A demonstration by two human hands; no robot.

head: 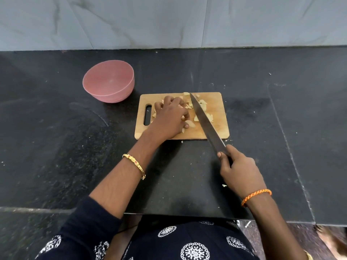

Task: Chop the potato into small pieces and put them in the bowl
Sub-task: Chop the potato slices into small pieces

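Pale potato pieces (202,106) lie scattered over the wooden cutting board (217,128). My left hand (170,119) rests on the board's left half, its fingers curled down over a cluster of pieces. My right hand (239,169) grips the handle of a long knife (203,121). The blade slants across the board, its tip at the far edge among the pieces. The pink bowl (110,81) stands to the left of the board, a little farther back, and looks empty.
Board and bowl sit on a black stone counter (56,137) backed by a grey tiled wall (169,21). A few potato scraps lie on the counter by the board's near edge and near my right wrist. The counter's front edge runs just before my body.
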